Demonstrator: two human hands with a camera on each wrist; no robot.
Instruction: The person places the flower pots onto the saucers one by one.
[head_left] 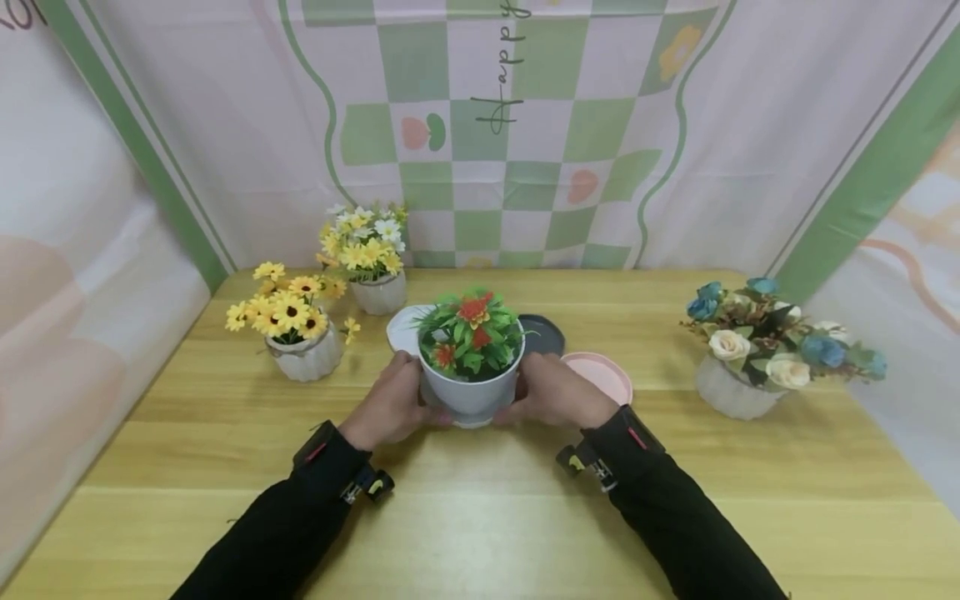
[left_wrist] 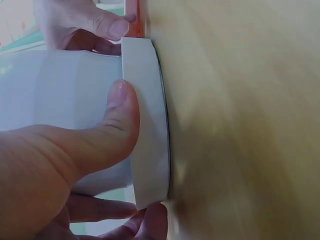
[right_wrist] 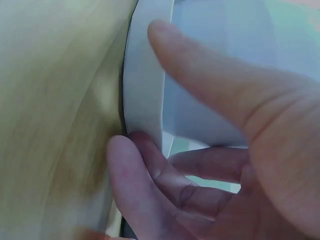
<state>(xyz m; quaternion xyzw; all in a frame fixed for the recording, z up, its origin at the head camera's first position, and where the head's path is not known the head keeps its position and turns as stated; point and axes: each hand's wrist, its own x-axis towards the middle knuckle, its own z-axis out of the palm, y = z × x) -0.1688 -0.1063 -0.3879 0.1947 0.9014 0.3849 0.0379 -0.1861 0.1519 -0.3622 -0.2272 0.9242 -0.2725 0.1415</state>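
Note:
A pale grey-white flowerpot with red flowers and green leaves stands upright between both hands. A white saucer sits round its base, right at the tabletop. My left hand grips pot and saucer from the left, thumb along the front and fingers round the side. From the right my right hand grips them likewise; its thumb lies across the saucer and its fingertips curl at the saucer's edge.
Behind the pot lie a white saucer, a dark grey saucer and a pink saucer. Potted yellow flowers and white-yellow daisies stand at left, blue and cream roses at right. A printed curtain hangs behind the wooden table.

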